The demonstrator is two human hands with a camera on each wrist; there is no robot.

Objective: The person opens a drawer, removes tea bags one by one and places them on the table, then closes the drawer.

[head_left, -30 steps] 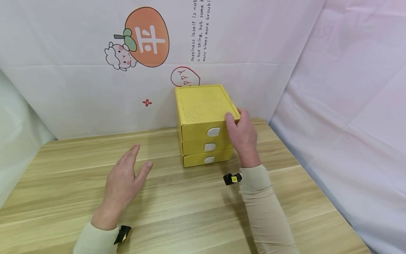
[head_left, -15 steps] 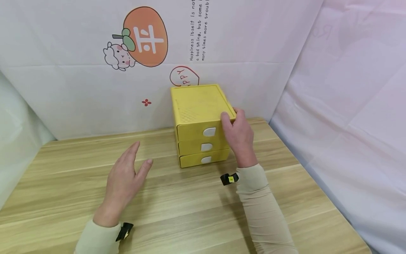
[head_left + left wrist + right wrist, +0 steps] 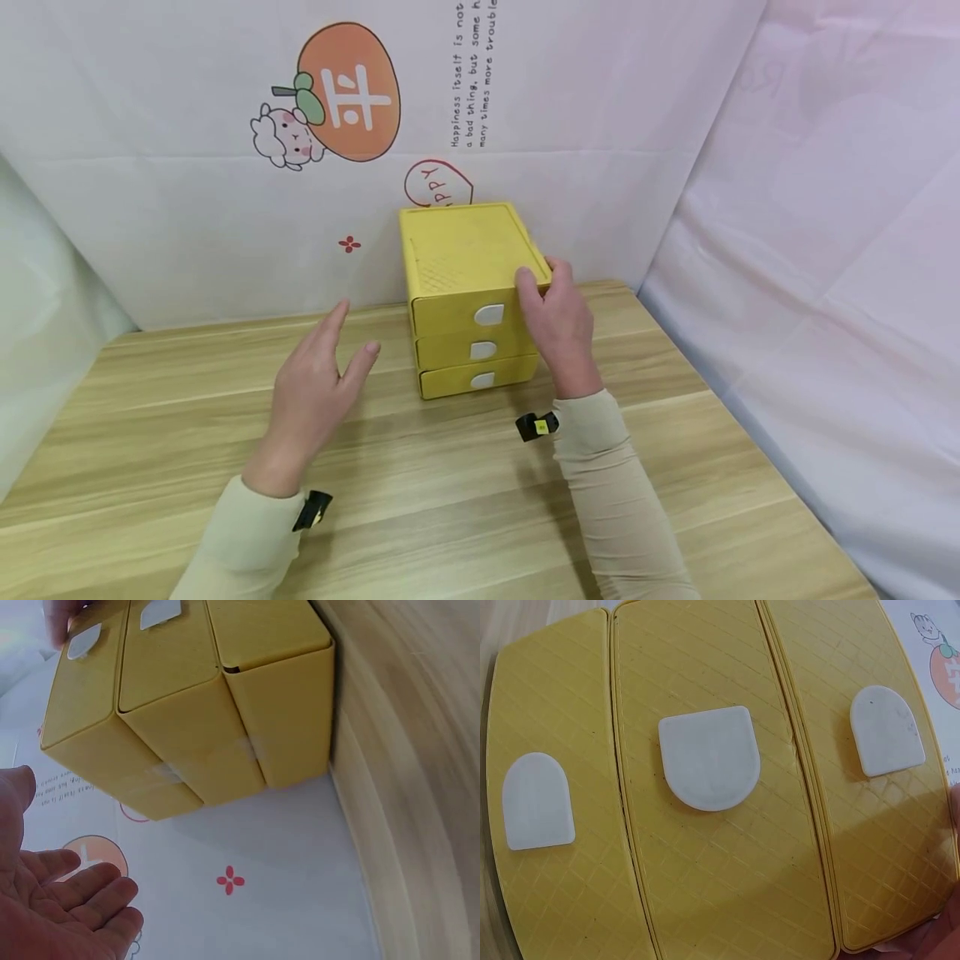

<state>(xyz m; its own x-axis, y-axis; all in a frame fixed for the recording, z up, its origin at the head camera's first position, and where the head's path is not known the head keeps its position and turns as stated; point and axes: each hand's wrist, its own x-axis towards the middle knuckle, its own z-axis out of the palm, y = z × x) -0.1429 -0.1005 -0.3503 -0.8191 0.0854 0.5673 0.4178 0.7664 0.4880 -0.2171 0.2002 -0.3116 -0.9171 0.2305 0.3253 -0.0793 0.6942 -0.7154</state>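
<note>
A yellow box of three stacked drawers (image 3: 472, 246) stands at the back of the wooden table, all its drawers closed. Each drawer front carries a white tab (image 3: 711, 757), seen close up in the right wrist view. My right hand (image 3: 558, 321) grips the box's top front right corner, thumb on the top edge and fingers over the right side, where they are partly hidden. To the left of the box, my left hand (image 3: 315, 387) hovers apart from it with straight fingers and spread thumb. In the left wrist view the left palm (image 3: 56, 907) faces the box's side and holds nothing.
A white printed cloth (image 3: 187, 233) hangs right behind the box, and another white cloth (image 3: 825, 250) hangs along the right side. The wooden table (image 3: 435, 500) extends in front and to both sides. A black wrist strap piece (image 3: 537, 426) sits by the right cuff.
The drawer box has slid a little to the left with my right hand on it. My left hand has moved forward and to the right, closer to the box.
</note>
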